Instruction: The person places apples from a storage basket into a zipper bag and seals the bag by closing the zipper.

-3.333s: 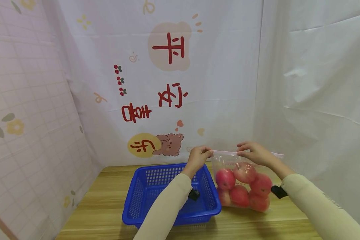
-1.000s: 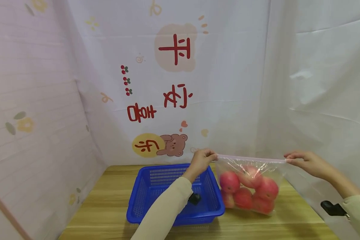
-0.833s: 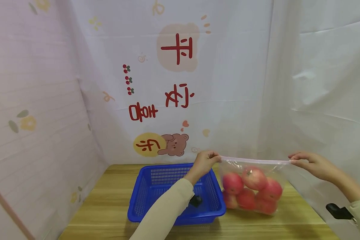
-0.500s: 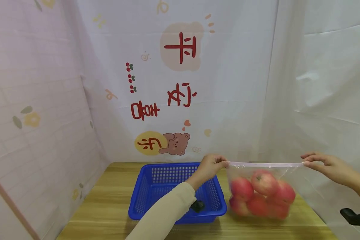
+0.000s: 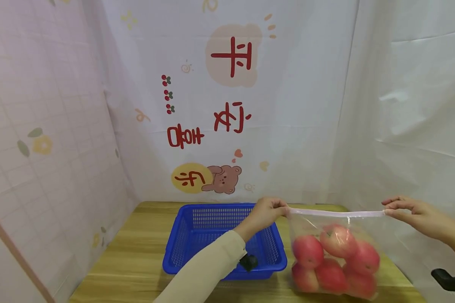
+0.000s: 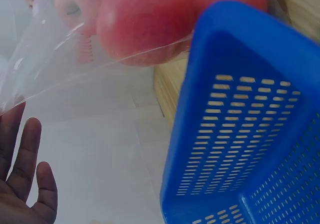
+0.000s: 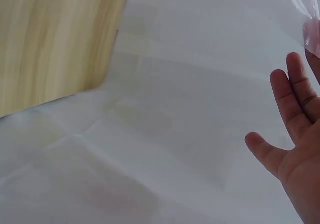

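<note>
A clear zip-top bag [image 5: 335, 213] with a pale pink zip strip hangs between my two hands, stretched wide along its top. Several red apples [image 5: 308, 251] fill its lower part. My left hand [image 5: 264, 213] pinches the strip's left corner with thumb and forefinger; the right hand [image 5: 421, 215] pinches the right corner. In the left wrist view, the apples [image 6: 145, 22] show through the plastic beside the blue basket, and the other fingers [image 6: 27, 151] are spread loosely. Part of the bag reaches into the right wrist view at the upper right. Whether its bottom touches the table I cannot tell.
Left of the bag stands a blue plastic basket [image 5: 227, 207] with slotted walls, partly hidden by my left forearm. Both rest on or over a wood-grain table [image 5: 125, 248]. White printed curtains [image 5: 295, 84] enclose the back and sides.
The right hand has slid from the middle of the zip strip to its right corner. Since then both hands have shifted the bag of apples rightward and nearer to me.
</note>
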`<state>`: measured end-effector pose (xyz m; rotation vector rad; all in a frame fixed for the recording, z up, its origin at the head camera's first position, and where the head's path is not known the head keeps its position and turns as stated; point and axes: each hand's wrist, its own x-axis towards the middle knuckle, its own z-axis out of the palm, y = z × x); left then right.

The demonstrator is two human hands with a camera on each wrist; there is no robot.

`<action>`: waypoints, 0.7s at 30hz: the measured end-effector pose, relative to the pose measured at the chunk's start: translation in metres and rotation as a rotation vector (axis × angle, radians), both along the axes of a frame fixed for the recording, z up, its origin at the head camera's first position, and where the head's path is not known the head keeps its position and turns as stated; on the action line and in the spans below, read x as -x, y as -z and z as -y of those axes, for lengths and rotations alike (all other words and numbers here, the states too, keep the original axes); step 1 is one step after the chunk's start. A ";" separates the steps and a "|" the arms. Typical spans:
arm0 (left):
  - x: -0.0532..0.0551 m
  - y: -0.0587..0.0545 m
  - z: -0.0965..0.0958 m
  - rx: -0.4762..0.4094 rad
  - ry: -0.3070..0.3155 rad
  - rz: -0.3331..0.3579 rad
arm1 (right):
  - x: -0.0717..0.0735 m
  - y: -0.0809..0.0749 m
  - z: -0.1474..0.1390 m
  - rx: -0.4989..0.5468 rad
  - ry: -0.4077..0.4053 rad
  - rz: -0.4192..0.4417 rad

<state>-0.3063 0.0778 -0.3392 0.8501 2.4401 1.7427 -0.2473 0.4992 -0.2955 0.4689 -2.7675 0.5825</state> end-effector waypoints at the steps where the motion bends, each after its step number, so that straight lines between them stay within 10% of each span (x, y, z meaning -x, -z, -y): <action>1: 0.003 0.001 -0.001 0.003 -0.013 -0.002 | 0.004 0.003 0.001 0.000 0.009 0.010; 11: 0.036 0.004 -0.013 0.105 -0.142 -0.117 | 0.044 0.031 0.006 0.138 0.095 0.036; 21: 0.060 0.019 -0.019 0.104 -0.233 -0.092 | 0.065 0.051 0.027 0.164 0.185 -0.001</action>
